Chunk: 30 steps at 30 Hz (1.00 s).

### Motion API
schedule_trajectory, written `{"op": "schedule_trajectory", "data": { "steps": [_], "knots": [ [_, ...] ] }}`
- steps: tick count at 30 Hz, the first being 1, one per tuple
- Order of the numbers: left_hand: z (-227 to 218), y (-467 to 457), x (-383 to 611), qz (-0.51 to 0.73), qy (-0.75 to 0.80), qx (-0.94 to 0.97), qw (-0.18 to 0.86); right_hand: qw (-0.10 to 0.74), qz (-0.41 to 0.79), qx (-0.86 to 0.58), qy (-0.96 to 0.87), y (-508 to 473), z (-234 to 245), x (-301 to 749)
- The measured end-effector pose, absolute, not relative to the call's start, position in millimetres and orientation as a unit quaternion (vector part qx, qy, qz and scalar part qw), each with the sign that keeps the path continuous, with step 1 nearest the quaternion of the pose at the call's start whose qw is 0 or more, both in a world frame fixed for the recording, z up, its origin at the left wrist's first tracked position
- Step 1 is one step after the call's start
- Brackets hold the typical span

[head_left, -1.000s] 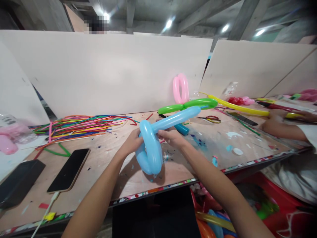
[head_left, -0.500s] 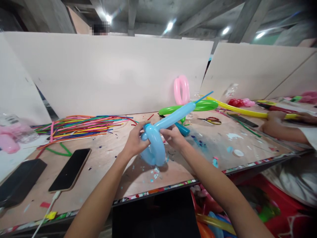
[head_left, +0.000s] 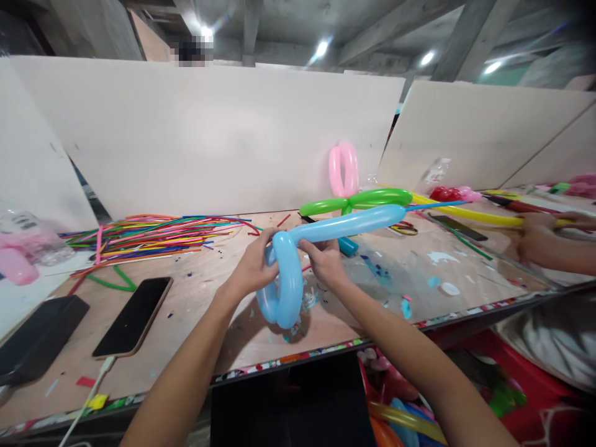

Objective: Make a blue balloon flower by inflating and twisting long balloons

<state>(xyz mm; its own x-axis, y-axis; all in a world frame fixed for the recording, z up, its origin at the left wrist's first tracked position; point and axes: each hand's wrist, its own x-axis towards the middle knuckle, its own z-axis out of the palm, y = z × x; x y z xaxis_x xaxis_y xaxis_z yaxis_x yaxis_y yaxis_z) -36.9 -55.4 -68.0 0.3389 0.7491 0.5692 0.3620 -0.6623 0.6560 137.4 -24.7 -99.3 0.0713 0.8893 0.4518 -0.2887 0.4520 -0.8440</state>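
Between my hands is a light blue modelling balloon (head_left: 289,282), bent into a hanging loop with a long straight length pointing right. Its thin uninflated tail reaches toward the yellow balloon. My left hand (head_left: 257,261) is closed round the twisted top of the loop on the left side. With thumb and fingers, my right hand (head_left: 325,257) grips the balloon just right of the twist; some of its fingers are hidden behind the balloon. Behind it stands a balloon flower with a pink looped head (head_left: 343,171) and green leaves (head_left: 379,198).
Bundled uninflated balloons (head_left: 153,239) lie at the back left. A charging phone (head_left: 133,316) and a black case (head_left: 40,335) are at the left front. Scissors (head_left: 404,229) lie behind my balloon. At right, another person's hands (head_left: 535,239) hold a yellow balloon (head_left: 475,212). A red tub (head_left: 535,379) stands below the table.
The blue balloon's straight length has swung down and right, nearer level, and its loop hangs slightly lower and further left. The other person's hands and yellow balloon have shifted right.
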Motion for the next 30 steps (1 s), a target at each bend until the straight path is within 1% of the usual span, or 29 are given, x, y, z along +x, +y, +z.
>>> {"op": "schedule_trajectory", "data": {
  "steps": [3,9,13,17,19,22,26,30],
  "knots": [
    [-63,-55,-43,0.430,0.347,0.790,0.266,0.675,0.436,-0.285,-0.522,-26,-96,137],
    [-58,-52,-50,0.419,0.301,0.760,0.397,0.675,0.433,-0.282,-0.527,-28,-92,139],
    [-57,-55,-50,0.426,0.314,0.728,0.436,0.677,0.466,-0.252,-0.511,-28,-95,136],
    [-61,-53,-52,0.431,0.333,0.670,0.504,0.663,0.501,-0.237,-0.503,-28,-94,134],
    [-63,-49,-55,0.438,0.331,0.660,0.513,0.667,0.504,-0.231,-0.498,-26,-91,136],
    [-62,-47,-57,0.447,0.336,0.668,0.492,0.675,0.518,-0.207,-0.483,-21,-82,146],
    [-60,-51,-52,0.369,0.330,0.710,0.500,0.651,0.588,-0.206,-0.433,-11,-70,163],
    [-70,-55,-36,0.368,0.285,0.645,0.607,0.606,0.649,-0.219,-0.404,-6,-68,173]
  ]
}}
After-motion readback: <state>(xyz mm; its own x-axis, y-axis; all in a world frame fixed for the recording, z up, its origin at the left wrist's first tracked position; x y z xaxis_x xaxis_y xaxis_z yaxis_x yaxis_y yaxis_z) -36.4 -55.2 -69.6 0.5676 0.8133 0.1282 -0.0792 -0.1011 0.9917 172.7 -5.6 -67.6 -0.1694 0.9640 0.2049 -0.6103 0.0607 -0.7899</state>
